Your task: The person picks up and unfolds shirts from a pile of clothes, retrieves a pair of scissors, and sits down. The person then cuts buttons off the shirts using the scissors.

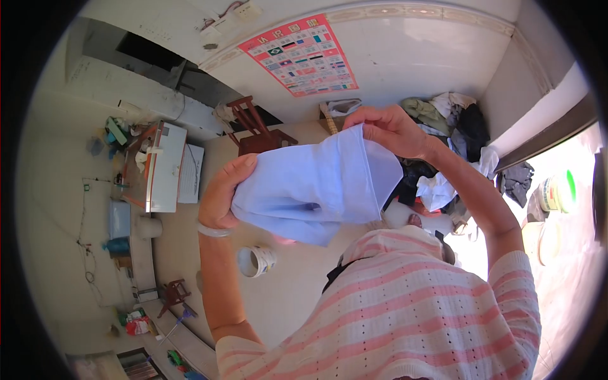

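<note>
A light blue garment (291, 180) is held up in front of my chest, raised off the floor. It has a wide, stitched band at its open right end, and soft folds run along its lower side. My left hand (227, 190), with a pale band at the wrist, is closed on its left end, thumb on top and fingers hidden behind the cloth. At the upper right corner, my right hand (396, 132) pinches the edge of the band between thumb and fingers.
Behind my right hand lies a heap of clothes (472, 123) by the wall. A white bucket (256, 261) stands on the floor below the garment. Farther off are a brown wooden chair (256, 130), a small stool (174, 294) and a white cabinet (168, 168).
</note>
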`<state>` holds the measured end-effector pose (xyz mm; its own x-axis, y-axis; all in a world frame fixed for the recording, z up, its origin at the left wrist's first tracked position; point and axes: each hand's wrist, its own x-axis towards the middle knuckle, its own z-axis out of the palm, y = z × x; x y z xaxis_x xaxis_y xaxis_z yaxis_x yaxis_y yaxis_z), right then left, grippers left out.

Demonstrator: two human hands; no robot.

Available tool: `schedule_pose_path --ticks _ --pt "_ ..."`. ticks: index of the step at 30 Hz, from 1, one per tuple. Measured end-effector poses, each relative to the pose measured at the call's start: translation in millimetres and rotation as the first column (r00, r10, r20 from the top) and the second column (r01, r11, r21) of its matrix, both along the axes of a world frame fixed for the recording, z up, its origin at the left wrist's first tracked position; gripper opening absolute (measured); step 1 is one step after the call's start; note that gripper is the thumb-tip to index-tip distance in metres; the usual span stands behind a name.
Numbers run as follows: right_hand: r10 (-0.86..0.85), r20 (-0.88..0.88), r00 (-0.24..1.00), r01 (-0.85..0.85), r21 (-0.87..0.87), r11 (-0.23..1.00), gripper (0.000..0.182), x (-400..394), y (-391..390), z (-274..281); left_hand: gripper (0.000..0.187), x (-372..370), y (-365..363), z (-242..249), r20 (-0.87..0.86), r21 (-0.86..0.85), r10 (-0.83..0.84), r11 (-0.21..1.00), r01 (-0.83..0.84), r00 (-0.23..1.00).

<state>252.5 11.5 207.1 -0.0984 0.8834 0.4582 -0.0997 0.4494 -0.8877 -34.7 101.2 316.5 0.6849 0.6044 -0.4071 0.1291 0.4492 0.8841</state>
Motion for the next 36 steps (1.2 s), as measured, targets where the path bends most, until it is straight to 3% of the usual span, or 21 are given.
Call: schedule_pose_path --ticks 2,4,5,6,7,9,11,13,14,16,18,19,20,21,22,23,24,25,28,34,36 --pt "-0.045 0.037 0.998 0.046 -0.014 0.999 0.017 -0.9 9.4 8.4 0.030 7.8 -0.9 7.0 -0.025 0.061 0.037 0.997 -0.036 0.999" --pt "-0.095 0.073 0.993 0.097 -0.018 0.995 0.015 -2.7 16.7 23.5 0.032 15.3 -0.1 11.4 -0.013 0.288 0.015 0.958 -0.011 1.000" --pt "-0.150 0.239 0.959 0.161 -0.028 0.987 0.014 -3.4 18.3 38.6 0.032 20.4 0.4 10.9 -0.009 0.291 0.015 0.957 -0.011 1.000" --pt "-0.198 0.398 0.896 0.227 -0.027 0.974 0.013 -4.8 20.2 51.7 0.032 27.6 -1.2 9.5 -0.114 0.548 -0.029 0.832 0.087 0.993" --pt "-0.202 0.401 0.894 0.230 -0.023 0.973 0.013 -7.3 23.7 60.8 0.033 35.5 -3.8 7.0 -0.224 0.748 -0.040 0.634 0.198 0.974" --pt "-0.320 0.531 0.785 0.279 0.159 0.947 0.013 -13.4 31.3 74.6 0.032 53.2 -11.0 -3.3 -0.253 0.796 -0.021 0.564 0.220 0.967" --pt "-0.318 0.562 0.764 0.262 0.181 0.948 0.013 -19.0 36.8 85.2 0.032 69.7 -19.0 -15.3 -0.278 0.836 -0.002 0.492 0.243 0.961" --pt "-0.318 0.593 0.740 0.246 0.201 0.948 0.014 -15.7 39.7 91.4 0.028 82.0 -23.4 -27.5 -0.261 0.901 0.137 0.391 0.189 0.956" --pt "-0.227 0.635 0.739 0.166 0.156 0.974 0.014 -10.2 42.8 93.9 0.028 83.1 -17.9 -33.5 -0.255 0.901 0.129 0.391 0.187 0.958" --pt "-0.139 0.675 0.725 0.093 0.104 0.990 0.015 3.1 45.4 99.1 0.023 81.0 -3.1 -42.3 -0.217 0.761 0.096 0.640 0.107 0.971" --pt "0.094 0.651 0.753 -0.011 -0.130 0.991 0.017 18.8 42.5 102.7 0.021 78.2 -1.7 -31.6 -0.227 0.704 0.010 0.692 0.157 0.974" --pt "0.089 0.652 0.753 -0.003 -0.131 0.991 0.017 26.3 43.6 100.5 0.020 77.0 -0.1 -27.3 -0.233 0.648 -0.069 0.733 0.208 0.970" --pt "0.186 0.598 0.780 -0.041 -0.247 0.968 0.020 33.4 45.4 96.4 0.020 75.4 2.8 -26.1 -0.232 0.648 -0.076 0.731 0.213 0.970" --pt "0.276 0.530 0.802 -0.085 -0.356 0.931 0.022 38.7 45.5 90.8 0.019 73.6 5.6 -24.9 -0.125 0.516 -0.170 0.830 0.210 0.978" --pt "0.270 0.532 0.802 -0.078 -0.354 0.932 0.022 41.0 43.6 82.9 0.019 73.2 6.7 -24.1 -0.003 0.367 -0.240 0.903 0.224 0.971" --pt "0.317 0.351 0.881 -0.142 -0.442 0.886 0.023 40.5 40.3 76.1 0.019 74.2 6.0 -23.3 -0.003 0.370 -0.244 0.900 0.228 0.970" --pt "0.342 0.153 0.927 -0.222 -0.510 0.831 0.024 41.6 36.9 70.6 0.021 75.0 4.9 -22.4 0.077 0.265 -0.219 0.945 0.192 0.973" --pt "0.338 0.154 0.928 -0.219 -0.507 0.834 0.024 43.9 32.9 65.9 0.023 75.3 4.6 -21.7 0.153 0.152 -0.184 0.975 0.161 0.971" --pt "0.355 0.000 0.935 -0.292 -0.569 0.769 0.022 48.0 23.2 57.4 0.023 69.6 13.3 -29.7 0.240 0.095 -0.198 0.979 0.180 0.950" --pt "0.261 -0.241 0.935 -0.338 -0.377 0.862 0.020 53.4 22.2 45.1 0.018 69.7 4.7 -26.1 0.105 0.172 -0.191 0.970 0.171 0.976" --pt "0.174 -0.280 0.944 -0.265 -0.331 0.906 0.027 50.7 15.0 53.2 0.017 67.0 6.5 -26.3 0.110 0.198 -0.236 0.957 0.212 0.965"
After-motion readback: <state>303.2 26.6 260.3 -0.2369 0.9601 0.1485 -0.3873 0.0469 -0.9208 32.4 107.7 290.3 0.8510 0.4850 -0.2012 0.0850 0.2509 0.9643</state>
